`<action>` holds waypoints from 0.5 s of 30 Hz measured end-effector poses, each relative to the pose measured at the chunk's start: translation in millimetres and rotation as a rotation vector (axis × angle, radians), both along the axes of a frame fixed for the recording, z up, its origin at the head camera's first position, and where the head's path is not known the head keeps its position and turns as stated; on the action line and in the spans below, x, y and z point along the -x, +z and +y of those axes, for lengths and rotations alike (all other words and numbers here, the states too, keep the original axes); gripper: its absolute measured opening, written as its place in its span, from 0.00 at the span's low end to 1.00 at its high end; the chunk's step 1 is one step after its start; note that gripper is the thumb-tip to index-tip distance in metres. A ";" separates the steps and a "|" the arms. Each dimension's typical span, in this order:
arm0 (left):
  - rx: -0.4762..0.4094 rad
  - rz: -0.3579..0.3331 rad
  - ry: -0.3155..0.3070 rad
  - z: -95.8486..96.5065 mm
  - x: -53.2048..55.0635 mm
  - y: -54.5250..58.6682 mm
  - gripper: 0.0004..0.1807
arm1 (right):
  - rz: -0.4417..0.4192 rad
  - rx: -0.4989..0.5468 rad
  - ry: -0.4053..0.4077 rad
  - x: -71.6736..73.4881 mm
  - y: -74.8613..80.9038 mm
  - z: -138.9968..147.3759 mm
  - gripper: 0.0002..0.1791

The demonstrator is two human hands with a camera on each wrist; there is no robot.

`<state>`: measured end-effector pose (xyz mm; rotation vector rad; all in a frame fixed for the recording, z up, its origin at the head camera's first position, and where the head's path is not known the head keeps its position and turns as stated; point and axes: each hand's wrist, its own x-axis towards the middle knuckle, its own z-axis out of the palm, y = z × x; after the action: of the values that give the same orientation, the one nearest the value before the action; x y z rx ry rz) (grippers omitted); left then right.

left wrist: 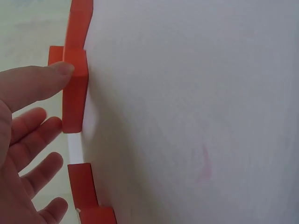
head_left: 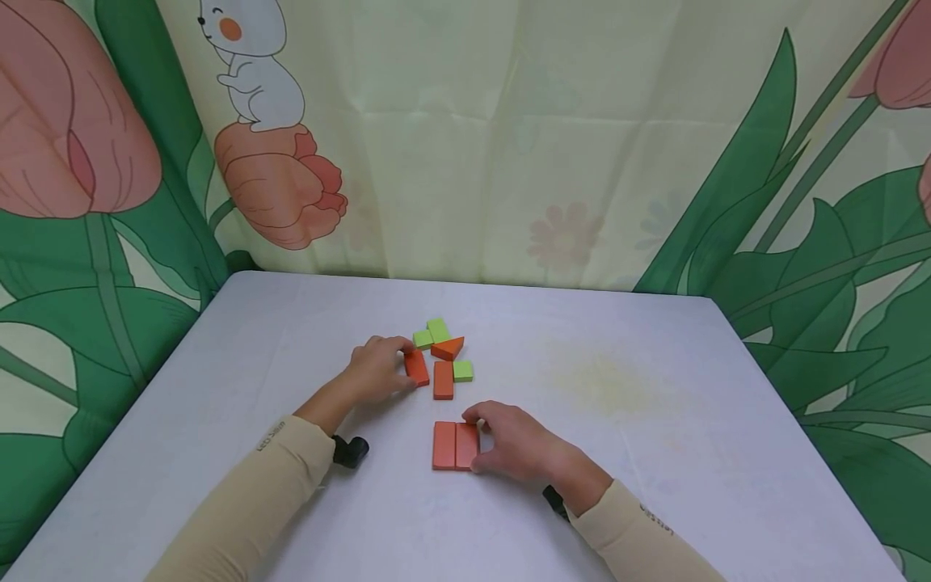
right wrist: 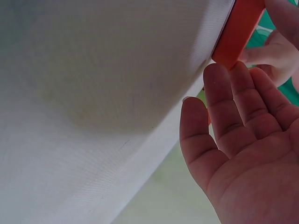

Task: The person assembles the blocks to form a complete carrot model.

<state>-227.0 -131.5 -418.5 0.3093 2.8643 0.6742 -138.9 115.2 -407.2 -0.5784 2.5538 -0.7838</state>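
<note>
My left hand (head_left: 373, 370) pinches a red rectangular block (head_left: 417, 368) between thumb and fingers, at the left of a small group of blocks. The left wrist view has the thumb pressed on a red block (left wrist: 74, 100), the other fingers spread below. Nearer to me, two red rectangular blocks (head_left: 444, 445) lie side by side with their long edges together. My right hand (head_left: 520, 440) holds the right-hand block (head_left: 466, 447) of this pair by its two ends, thumb at the near one. In the right wrist view, fingertips meet the end of the red block (right wrist: 237, 35).
Beside the left hand's block lie another red block (head_left: 443, 381), an orange triangular block (head_left: 448, 348) and green blocks (head_left: 439, 330), one green block (head_left: 462, 371) touching the red one. All rest on a white table (head_left: 655, 453). A printed curtain (head_left: 465, 162) hangs behind it.
</note>
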 end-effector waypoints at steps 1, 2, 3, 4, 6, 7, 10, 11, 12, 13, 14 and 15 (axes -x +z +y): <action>-0.005 -0.011 0.002 -0.8 -0.3 0.1 0.32 | -0.001 0.002 0.001 -0.1 0.0 0.0 0.34; -0.010 -0.023 0.005 -1.7 -0.6 0.2 0.32 | -0.001 0.004 0.001 -0.2 0.1 0.0 0.34; -0.013 -0.036 0.005 -2.7 -1.3 0.2 0.32 | -0.001 0.005 0.002 -0.4 0.1 -0.1 0.34; -0.016 -0.049 0.005 -3.8 -2.0 0.0 0.32 | -0.003 0.007 0.002 -0.5 0.2 -0.2 0.34; -0.014 -0.067 -0.002 -5.7 -4.5 0.2 0.32 | -0.005 0.008 0.000 -0.7 0.4 -0.4 0.34; -0.011 -0.073 -0.009 -6.4 -6.4 0.7 0.32 | -0.005 0.008 0.000 -0.7 0.4 -0.3 0.34; -0.006 -0.076 -0.037 -8.6 -13.2 1.0 0.32 | -0.005 0.007 -0.001 -0.4 0.7 0.0 0.34; -0.004 -0.073 -0.047 -8.9 -15.8 1.6 0.32 | -0.005 0.008 -0.001 -0.3 0.8 0.1 0.34; -0.003 -0.069 -0.056 -9.2 -18.6 2.1 0.32 | -0.004 0.007 0.000 -0.1 0.9 0.2 0.34; -0.002 -0.066 -0.067 -9.5 -21.2 2.2 0.32 | -0.003 0.007 0.001 0.1 1.0 0.3 0.34; -0.001 -0.063 -0.074 -9.6 -23.9 2.2 0.32 | -0.003 0.008 0.001 0.2 1.1 0.4 0.34; -0.002 -0.062 -0.084 -9.8 -26.9 2.5 0.32 | -0.003 0.007 0.001 0.3 1.2 0.4 0.34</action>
<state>-200.1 -141.3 -416.0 0.3993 2.7752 0.6597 -139.2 115.6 -406.0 -0.5807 2.5483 -0.7934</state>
